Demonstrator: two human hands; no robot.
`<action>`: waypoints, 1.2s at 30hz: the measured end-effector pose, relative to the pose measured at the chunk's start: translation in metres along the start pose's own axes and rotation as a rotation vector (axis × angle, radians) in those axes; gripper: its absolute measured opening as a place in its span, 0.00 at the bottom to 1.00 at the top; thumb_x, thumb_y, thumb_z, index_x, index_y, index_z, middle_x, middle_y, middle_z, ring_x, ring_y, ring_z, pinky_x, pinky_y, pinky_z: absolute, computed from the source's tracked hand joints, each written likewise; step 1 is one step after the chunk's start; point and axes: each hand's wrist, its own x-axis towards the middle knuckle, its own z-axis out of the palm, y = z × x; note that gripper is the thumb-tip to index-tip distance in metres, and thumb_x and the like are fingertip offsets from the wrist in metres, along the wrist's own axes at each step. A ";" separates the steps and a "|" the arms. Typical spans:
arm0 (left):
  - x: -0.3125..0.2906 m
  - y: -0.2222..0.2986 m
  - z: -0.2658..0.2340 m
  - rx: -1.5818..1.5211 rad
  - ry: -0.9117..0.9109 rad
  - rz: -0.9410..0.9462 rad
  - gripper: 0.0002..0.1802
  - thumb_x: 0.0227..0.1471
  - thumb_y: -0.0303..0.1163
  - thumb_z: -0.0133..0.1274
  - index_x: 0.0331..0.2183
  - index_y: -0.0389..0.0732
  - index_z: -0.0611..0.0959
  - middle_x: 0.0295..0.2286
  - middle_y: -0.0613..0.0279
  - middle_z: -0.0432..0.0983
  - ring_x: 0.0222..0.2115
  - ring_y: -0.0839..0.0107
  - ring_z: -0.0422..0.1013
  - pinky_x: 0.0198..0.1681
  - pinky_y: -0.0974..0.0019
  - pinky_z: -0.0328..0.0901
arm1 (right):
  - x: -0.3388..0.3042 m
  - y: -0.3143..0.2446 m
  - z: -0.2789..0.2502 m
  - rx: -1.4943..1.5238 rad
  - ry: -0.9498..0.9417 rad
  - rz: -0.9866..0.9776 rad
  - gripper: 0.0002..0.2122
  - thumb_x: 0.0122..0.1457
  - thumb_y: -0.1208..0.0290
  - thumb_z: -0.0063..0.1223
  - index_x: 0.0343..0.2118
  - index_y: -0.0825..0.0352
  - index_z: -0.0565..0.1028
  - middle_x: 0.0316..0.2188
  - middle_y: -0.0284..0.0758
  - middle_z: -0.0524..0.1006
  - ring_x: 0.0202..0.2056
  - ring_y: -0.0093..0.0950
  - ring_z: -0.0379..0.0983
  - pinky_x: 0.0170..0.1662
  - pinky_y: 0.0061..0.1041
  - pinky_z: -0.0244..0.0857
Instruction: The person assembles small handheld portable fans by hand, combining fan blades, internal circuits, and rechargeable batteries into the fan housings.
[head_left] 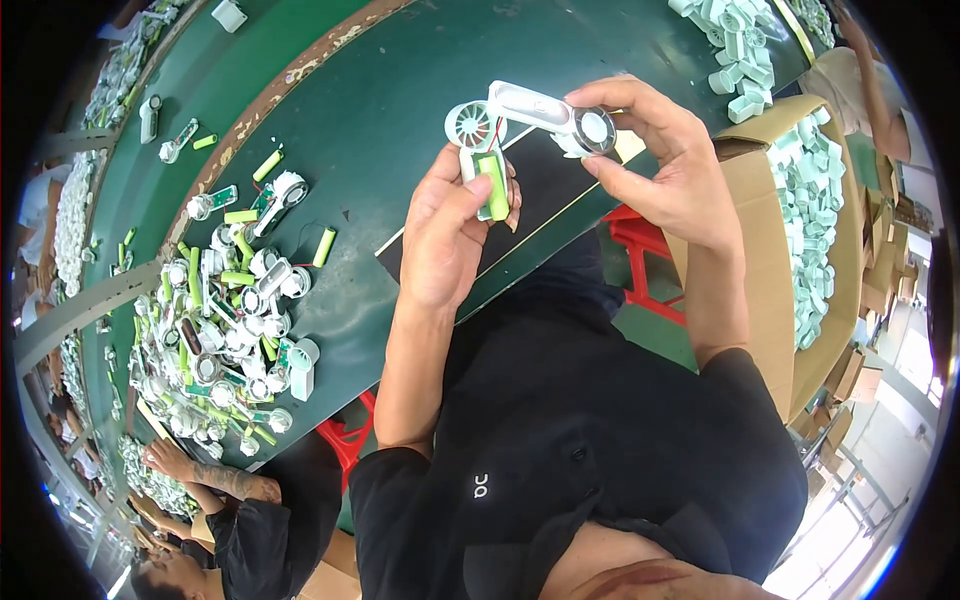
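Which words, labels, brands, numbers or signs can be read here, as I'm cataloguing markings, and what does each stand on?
Black shirt: a small white mark on the chest, which I won't copy.
White casing in the right hand: no lettering I can make out.
Green cylinder in the left hand: none legible.
Pile of parts: too small to read.

The held battery (498, 192) is lime green; the long casing (530, 103) white; the tabletop (370, 140) dark green; the stools (640, 238) red.
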 end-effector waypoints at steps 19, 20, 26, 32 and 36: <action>-0.008 -0.008 0.007 0.407 -0.020 0.192 0.40 0.68 0.33 0.40 0.73 0.43 0.41 0.43 0.58 0.70 0.26 0.78 0.66 0.25 0.77 0.57 | -0.015 -0.006 0.009 0.004 0.053 -0.037 0.19 0.49 0.83 0.63 0.47 0.67 0.80 0.43 0.36 0.80 0.42 0.28 0.76 0.45 0.26 0.71; -0.008 -0.008 0.008 0.452 -0.014 0.195 0.41 0.68 0.32 0.40 0.73 0.43 0.41 0.43 0.58 0.70 0.27 0.78 0.66 0.25 0.77 0.57 | -0.015 -0.006 0.008 0.006 0.053 -0.037 0.19 0.49 0.83 0.63 0.47 0.67 0.80 0.43 0.36 0.80 0.42 0.28 0.76 0.45 0.26 0.71; -0.008 -0.004 0.002 0.486 -0.070 0.144 0.43 0.67 0.30 0.40 0.73 0.43 0.36 0.44 0.57 0.69 0.29 0.77 0.65 0.29 0.74 0.61 | -0.015 -0.007 0.007 0.046 0.046 -0.092 0.20 0.49 0.83 0.63 0.49 0.67 0.79 0.43 0.35 0.80 0.43 0.28 0.76 0.46 0.25 0.71; -0.007 -0.010 0.005 0.482 -0.067 0.184 0.41 0.69 0.30 0.39 0.73 0.44 0.37 0.44 0.58 0.69 0.28 0.78 0.65 0.29 0.74 0.61 | -0.016 -0.008 0.007 0.034 0.041 -0.027 0.20 0.49 0.83 0.62 0.48 0.68 0.79 0.42 0.36 0.79 0.42 0.27 0.76 0.46 0.25 0.71; -0.003 -0.014 0.002 0.522 0.024 0.274 0.38 0.71 0.34 0.41 0.72 0.43 0.43 0.42 0.59 0.70 0.25 0.79 0.64 0.25 0.77 0.57 | -0.019 -0.012 0.007 0.025 0.042 -0.020 0.19 0.49 0.82 0.62 0.47 0.70 0.78 0.40 0.35 0.79 0.41 0.27 0.77 0.48 0.26 0.72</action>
